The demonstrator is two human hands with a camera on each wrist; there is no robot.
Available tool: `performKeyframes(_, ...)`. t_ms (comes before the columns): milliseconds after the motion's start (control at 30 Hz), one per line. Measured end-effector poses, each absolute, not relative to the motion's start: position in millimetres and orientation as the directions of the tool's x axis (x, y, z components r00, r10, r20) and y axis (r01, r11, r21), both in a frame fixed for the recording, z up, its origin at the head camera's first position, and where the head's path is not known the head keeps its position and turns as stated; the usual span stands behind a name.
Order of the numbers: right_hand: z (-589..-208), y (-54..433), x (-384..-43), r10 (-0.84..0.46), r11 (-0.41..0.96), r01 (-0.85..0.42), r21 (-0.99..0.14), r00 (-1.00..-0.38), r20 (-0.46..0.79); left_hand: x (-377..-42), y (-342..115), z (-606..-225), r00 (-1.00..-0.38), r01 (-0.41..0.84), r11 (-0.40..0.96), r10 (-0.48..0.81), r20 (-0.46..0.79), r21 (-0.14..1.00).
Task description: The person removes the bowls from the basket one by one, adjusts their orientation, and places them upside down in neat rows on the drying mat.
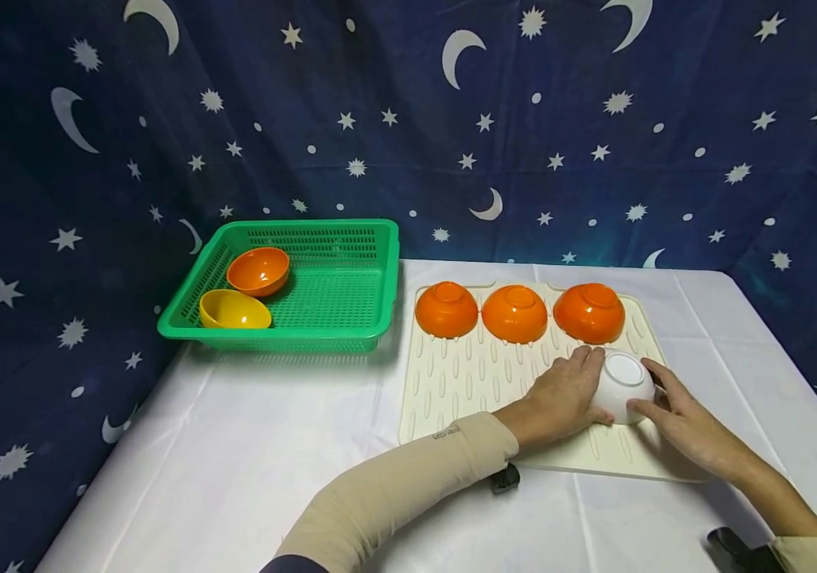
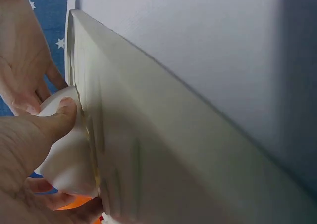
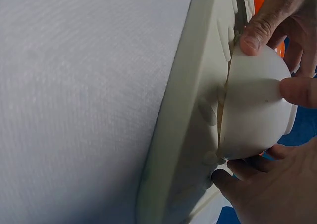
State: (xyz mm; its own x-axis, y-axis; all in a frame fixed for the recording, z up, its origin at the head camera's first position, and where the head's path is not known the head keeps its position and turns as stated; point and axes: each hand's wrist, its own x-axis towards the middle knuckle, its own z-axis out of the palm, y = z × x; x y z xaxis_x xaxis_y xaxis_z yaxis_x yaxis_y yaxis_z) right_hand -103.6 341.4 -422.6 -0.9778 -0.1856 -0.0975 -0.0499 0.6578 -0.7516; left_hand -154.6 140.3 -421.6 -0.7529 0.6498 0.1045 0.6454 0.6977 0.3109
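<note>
A white bowl [image 1: 623,390] sits upside down on the cream drying mat [image 1: 451,390], its foot ring facing up. My left hand [image 1: 564,395] holds it from the left, thumb on the near side and fingers round the far side. From the right, my right hand [image 1: 684,422] grips the same bowl, with its thumb against the wall. In the right wrist view the rim of the bowl [image 3: 255,102] lies right at the mat's surface. Just behind stands an upturned orange bowl [image 1: 589,314], close to the left fingertips.
Two more upturned orange bowls, one at the left [image 1: 447,310] and one in the middle [image 1: 514,315], line the mat's back edge. A green basket [image 1: 351,344] at the back left holds an orange bowl [image 1: 259,272] and a yellow bowl [image 1: 235,310]. A starry curtain [image 1: 394,103] hangs behind the table.
</note>
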Motion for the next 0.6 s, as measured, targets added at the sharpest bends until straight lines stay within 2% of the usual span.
performKeyframes(367,-416.5,336.8,-113.0,-0.187,0.678,-0.06,-0.732,-0.978,-0.093,-159.2,145.2,-417.4,-0.783,0.61,0.731,0.615,0.093,0.307)
performKeyframes(600,-418.1,336.2,-112.0,-0.167,0.707,-0.058,-0.705,-0.982,-0.086,-155.9,149.2,-418.0,-0.801,0.588,0.765,0.595,0.059,0.261)
